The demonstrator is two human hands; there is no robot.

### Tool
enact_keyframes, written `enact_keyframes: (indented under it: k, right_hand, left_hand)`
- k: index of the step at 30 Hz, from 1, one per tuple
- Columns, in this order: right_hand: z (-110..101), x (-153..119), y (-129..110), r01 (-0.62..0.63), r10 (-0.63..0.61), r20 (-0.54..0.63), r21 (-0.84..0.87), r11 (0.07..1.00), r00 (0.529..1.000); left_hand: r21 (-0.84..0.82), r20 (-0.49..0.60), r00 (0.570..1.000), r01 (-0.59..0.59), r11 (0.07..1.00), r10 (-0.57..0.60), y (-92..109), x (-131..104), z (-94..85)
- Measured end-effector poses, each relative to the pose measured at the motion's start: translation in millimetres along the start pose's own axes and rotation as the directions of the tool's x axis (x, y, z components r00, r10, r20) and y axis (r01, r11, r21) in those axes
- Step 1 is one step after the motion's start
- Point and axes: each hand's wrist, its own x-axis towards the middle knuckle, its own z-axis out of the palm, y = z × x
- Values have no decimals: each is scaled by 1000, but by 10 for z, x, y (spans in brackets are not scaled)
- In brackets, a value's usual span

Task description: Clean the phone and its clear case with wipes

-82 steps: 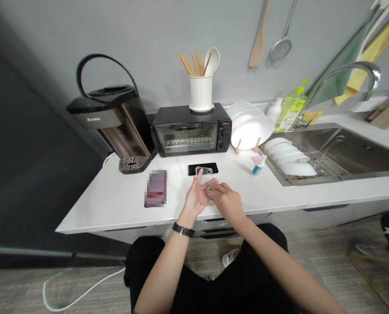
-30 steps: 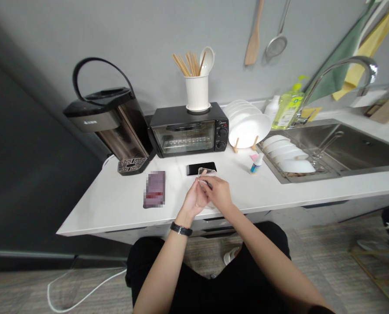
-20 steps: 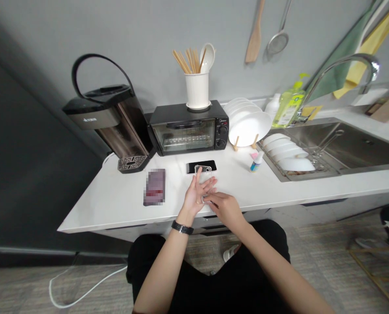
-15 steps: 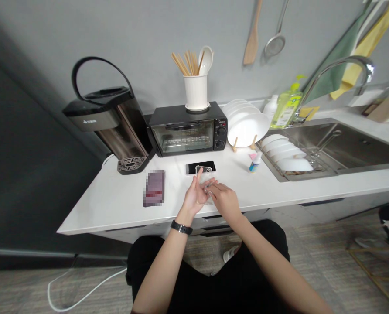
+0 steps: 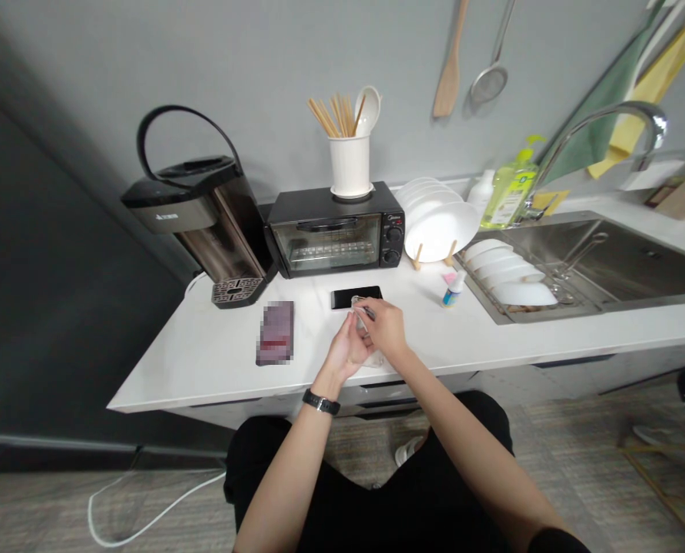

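My left hand (image 5: 347, 349), with a black watch on its wrist, holds a clear phone case (image 5: 361, 316) above the counter. My right hand (image 5: 385, 326) is bent over the upper part of the case, its fingers pinched together; what lies between them is too small to make out. Just behind the hands a black phone (image 5: 342, 298) lies flat on the white counter. To the left rests a purple item (image 5: 276, 332), blurred by pixels. A small spray bottle (image 5: 452, 291) stands to the right, beside a pink scrap (image 5: 449, 279).
Behind are a dispenser (image 5: 219, 223), a toaster oven (image 5: 331, 234) with a chopstick holder (image 5: 350, 165) on top, and racked white plates (image 5: 443, 230). Bowls (image 5: 521, 294) sit in the sink (image 5: 636, 269) on the right, near a soap bottle (image 5: 509, 192).
My right hand has moved up and away from my left palm to the upper part of the clear case. The view has shifted slightly.
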Motion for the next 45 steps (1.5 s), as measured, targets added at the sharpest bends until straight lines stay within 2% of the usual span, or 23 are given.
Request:
enact_keyframes:
  k: [3, 8, 11, 15, 18, 23, 27, 32, 35, 38, 41, 43, 45]
  right_hand:
    - [-54, -218, -50, 58, -62, 89, 37, 998, 994]
    - [-211, -661, -132, 130, -151, 189, 117, 985, 970]
    - [-334, -757, -139, 170, -183, 250, 74, 983, 951]
    - [-400, -662, -98, 173, -109, 277, -218, 960, 955]
    - [-347, -502, -39, 143, -68, 233, -321, 936, 970]
    - [-192, -158, 78, 36, -8, 94, -299, 954, 996]
    - [-65, 49, 71, -40, 37, -19, -188, 981, 999]
    - [6, 79, -3, -5, 6, 6, -59, 998, 1000]
    - [-28, -42, -42, 2, -3, 47, 12, 1000, 999]
    - [-91, -280, -106, 11, -16, 133, 37, 999, 991]
    - [-189, -565, -177, 44, -62, 202, 94, 995, 977]
    - [-274, -712, -206, 68, -94, 233, 115, 991, 968]
    - [-352, -786, -215, 85, -95, 257, 49, 995, 962]
  left_hand:
    - [-33, 28, 999, -34, 999, 35, 12, -32, 15]
    - [93, 32, 997, -68, 993, 65, 8, -102, 49]
    - [111, 23, 992, -125, 986, 123, -6, -126, 71]
    - [82, 36, 993, -117, 990, 114, -10, -120, 82]
    - [53, 55, 994, -98, 994, 95, -7, -91, 66]
    - [58, 73, 997, -34, 998, 29, -5, -35, 29]
    - [60, 46, 999, -1, 998, -2, -3, -10, 10]
    - [36, -8, 1000, 2, 999, -2, -1, -12, 25]
    - [-20, -25, 999, -30, 999, 29, 11, -32, 64]
    - [-43, 1, 999, -54, 998, 54, 25, -70, 88]
    - [34, 20, 999, -46, 998, 46, 21, -114, 84]
    - [80, 16, 996, -92, 993, 91, 8, -135, 80]
    - [107, 12, 992, -123, 987, 122, -5, -142, 82]
